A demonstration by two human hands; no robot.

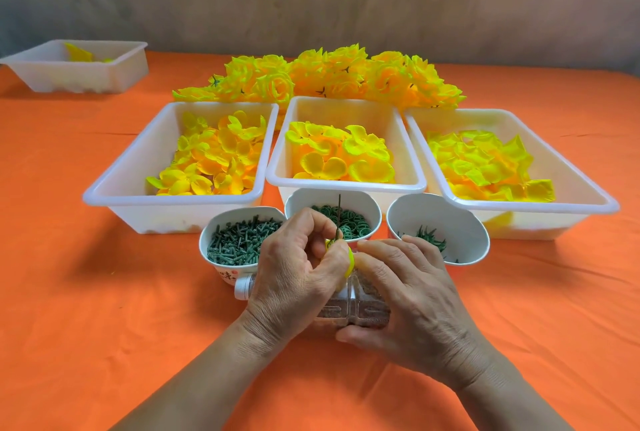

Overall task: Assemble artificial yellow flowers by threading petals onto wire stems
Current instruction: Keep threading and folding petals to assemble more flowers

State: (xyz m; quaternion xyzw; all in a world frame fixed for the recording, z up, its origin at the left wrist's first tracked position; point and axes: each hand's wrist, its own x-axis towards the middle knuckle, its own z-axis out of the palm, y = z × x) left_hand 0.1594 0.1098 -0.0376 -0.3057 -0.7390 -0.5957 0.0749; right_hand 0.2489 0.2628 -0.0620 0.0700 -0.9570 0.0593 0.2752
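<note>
Wire stem (339, 216): one, upright; trays (346, 185): four; bowls (415, 216): three.

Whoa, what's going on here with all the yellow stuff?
A person is making fake yellow flowers. The left hand pinches a thin stem that sticks up, with a yellow petal on it, and the right hand touches that petal with its fingertips. Three trays behind hold loose petals, three cups hold green parts, and finished flowers are piled at the back.
</note>
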